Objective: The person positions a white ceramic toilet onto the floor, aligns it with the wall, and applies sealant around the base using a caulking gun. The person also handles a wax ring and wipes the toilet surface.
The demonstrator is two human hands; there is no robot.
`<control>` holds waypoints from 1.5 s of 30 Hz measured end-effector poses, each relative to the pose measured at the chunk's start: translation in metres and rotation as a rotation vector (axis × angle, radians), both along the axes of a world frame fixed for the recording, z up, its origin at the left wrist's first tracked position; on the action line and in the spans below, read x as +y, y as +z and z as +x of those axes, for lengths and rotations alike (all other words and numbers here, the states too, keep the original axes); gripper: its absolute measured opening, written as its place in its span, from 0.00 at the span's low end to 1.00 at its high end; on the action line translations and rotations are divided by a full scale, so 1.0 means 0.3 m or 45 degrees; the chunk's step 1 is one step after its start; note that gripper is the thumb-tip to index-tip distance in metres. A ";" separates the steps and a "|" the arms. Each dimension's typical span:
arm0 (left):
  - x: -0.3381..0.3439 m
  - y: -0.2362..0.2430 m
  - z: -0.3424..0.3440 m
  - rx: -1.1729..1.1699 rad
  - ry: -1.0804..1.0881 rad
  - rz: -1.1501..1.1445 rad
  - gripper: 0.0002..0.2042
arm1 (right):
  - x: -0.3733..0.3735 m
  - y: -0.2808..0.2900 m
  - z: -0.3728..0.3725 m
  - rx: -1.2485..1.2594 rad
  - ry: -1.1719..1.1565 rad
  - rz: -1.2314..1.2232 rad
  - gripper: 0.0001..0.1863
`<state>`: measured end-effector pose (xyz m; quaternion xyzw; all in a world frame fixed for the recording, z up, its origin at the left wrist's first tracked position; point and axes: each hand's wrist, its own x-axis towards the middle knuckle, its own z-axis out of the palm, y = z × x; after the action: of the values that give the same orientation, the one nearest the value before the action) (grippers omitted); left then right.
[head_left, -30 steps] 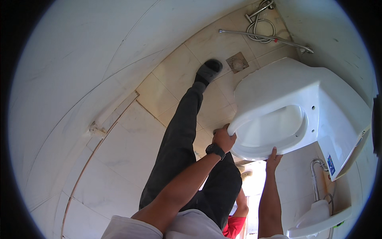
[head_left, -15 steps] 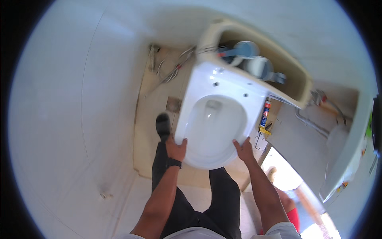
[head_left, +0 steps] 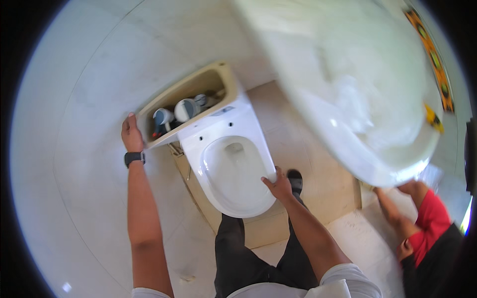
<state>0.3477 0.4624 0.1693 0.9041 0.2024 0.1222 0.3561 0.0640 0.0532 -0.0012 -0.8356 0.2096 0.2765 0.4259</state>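
A white toilet [head_left: 261,144] stands in front of me, with a seatless bowl and small holes behind its rim. Its lidless tank [head_left: 226,79] has bare beige edges and holds white and grey flush fittings [head_left: 187,110]. My left hand [head_left: 132,134], a dark watch at its wrist, presses against the tank's left end, fingers pointing away from me; part of its grip is hidden. At the bowl's right side my right hand [head_left: 279,184] grips the rim, thumb on top and fingers outside. My legs are at the bowl's front.
A white washbasin [head_left: 318,119] juts in at upper right. An orange spirit level [head_left: 433,57] and a yellow tool [head_left: 434,119] lie by it. Another person in red shorts [head_left: 432,211] is low at right. A tiled step [head_left: 328,184] runs under the toilet; walls rise left and behind.
My left hand has gone from the bowl's left rim to the tank's left end. My right hand stays on the right rim. The view has turned, bringing the basin closer.
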 end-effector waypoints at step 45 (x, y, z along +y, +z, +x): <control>0.084 0.046 0.060 0.360 -0.254 -0.258 0.25 | 0.094 -0.097 -0.253 -0.173 -0.655 -0.027 0.31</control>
<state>0.3658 0.4877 0.1830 0.8874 0.1710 -0.0630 0.4234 -0.0118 0.0814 -0.0303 -0.7759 0.3888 0.1005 0.4866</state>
